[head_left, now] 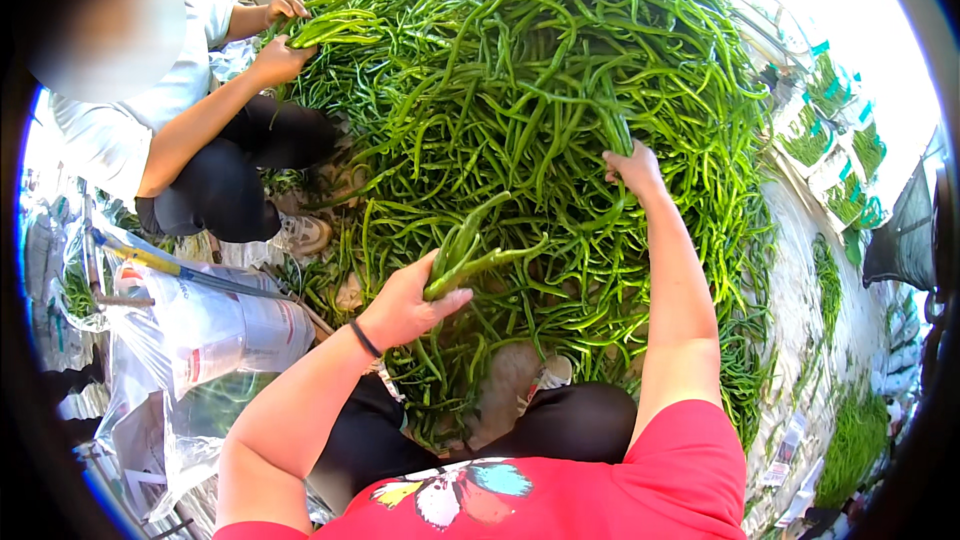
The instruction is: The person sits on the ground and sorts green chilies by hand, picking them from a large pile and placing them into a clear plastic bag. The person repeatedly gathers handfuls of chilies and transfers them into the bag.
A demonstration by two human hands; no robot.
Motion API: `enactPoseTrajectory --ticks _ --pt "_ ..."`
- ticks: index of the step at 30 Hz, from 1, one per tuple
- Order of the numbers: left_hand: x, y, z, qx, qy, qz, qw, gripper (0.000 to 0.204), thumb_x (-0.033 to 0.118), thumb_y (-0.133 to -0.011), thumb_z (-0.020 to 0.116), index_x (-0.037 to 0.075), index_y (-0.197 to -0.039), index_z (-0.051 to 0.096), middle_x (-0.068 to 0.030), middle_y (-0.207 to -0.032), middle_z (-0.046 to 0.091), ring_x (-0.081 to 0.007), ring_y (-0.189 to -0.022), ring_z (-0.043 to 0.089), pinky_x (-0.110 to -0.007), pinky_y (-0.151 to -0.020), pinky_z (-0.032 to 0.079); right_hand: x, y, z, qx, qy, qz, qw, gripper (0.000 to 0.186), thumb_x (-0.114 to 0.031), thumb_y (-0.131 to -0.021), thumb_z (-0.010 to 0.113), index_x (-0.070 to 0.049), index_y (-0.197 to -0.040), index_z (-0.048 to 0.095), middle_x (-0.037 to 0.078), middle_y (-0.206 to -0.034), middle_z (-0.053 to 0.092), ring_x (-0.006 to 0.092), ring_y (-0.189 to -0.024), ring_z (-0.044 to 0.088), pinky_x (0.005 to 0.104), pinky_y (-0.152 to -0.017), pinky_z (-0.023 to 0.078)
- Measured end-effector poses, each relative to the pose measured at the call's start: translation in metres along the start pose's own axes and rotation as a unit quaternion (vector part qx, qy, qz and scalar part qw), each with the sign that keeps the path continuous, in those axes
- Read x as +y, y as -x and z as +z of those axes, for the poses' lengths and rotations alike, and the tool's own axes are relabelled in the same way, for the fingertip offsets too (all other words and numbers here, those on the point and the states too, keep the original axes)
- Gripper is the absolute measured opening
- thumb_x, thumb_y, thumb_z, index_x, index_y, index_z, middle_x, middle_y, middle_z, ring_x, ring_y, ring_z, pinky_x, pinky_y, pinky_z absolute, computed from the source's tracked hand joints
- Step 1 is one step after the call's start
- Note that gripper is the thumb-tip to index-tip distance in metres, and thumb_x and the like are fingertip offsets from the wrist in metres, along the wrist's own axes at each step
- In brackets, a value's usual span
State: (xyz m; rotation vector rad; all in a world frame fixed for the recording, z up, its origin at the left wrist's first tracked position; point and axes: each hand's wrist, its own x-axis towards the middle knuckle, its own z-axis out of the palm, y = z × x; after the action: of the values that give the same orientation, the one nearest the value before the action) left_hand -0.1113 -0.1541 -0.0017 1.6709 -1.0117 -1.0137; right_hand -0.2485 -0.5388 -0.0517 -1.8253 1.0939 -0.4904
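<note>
A big heap of long green chili peppers (560, 70) fills the middle of the head view. Raised over its near side, my left hand (410, 302) is closed round a small bunch of green chili peppers (463, 255), their tips pointing up and to the right. My right arm reaches out to the heap's right side. There my right hand (634, 168) grips some long green chili peppers (612, 122), which stick out beyond the fingers among the others. Part of that grip is hidden behind the hand.
At the left a person (185, 90) in a white top squats by the heap, holding chilies in both hands. Nearer stands a clear plastic bag (170, 420) beside a white wrapped bundle (235, 325). Packed bags of chilies (835, 140) and a grassy-looking green pile (855, 450) lie at the right.
</note>
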Motion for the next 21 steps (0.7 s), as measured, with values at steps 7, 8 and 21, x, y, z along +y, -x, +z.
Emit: enactPoseTrajectory --ticks 7,8,21 --pt "-0.009 0.006 -0.004 0.080 0.010 0.067 0.994 0.044 0.019 -0.083 0.070 0.002 -0.120 0.052 -0.0064 -0.103 0.063 -0.0135 -0.094 0.055 -0.029 -0.087 0.045 0.014 0.128 -0.021 -0.033 0.092 -0.017 0.995 0.032 -0.025 -0.077 0.068 -0.002 -0.097 0.061 0.008 -0.067 0.066 0.0188 -0.067 0.065 0.0315 -0.071 0.049" --pt "-0.009 0.007 -0.003 0.090 0.069 0.058 0.992 0.041 0.018 -0.083 0.071 0.003 -0.117 0.054 -0.0040 -0.100 0.062 -0.0118 -0.091 0.055 -0.028 -0.085 0.045 0.012 0.144 -0.028 -0.027 0.110 -0.028 0.993 0.032 -0.025 -0.077 0.068 -0.002 -0.097 0.061 0.008 -0.067 0.066 0.0187 -0.066 0.065 0.0315 -0.070 0.048" --pt "0.012 0.032 -0.001 0.180 0.103 0.167 0.964 0.016 0.014 -0.087 0.067 0.003 -0.094 0.058 0.0023 -0.081 0.060 -0.0061 -0.072 0.054 -0.023 -0.066 0.046 -0.041 0.270 -0.098 -0.011 0.174 -0.154 0.973 0.036 -0.014 -0.079 0.071 0.004 -0.106 0.055 0.009 -0.081 0.063 0.0150 -0.074 0.059 0.0298 -0.069 0.047"
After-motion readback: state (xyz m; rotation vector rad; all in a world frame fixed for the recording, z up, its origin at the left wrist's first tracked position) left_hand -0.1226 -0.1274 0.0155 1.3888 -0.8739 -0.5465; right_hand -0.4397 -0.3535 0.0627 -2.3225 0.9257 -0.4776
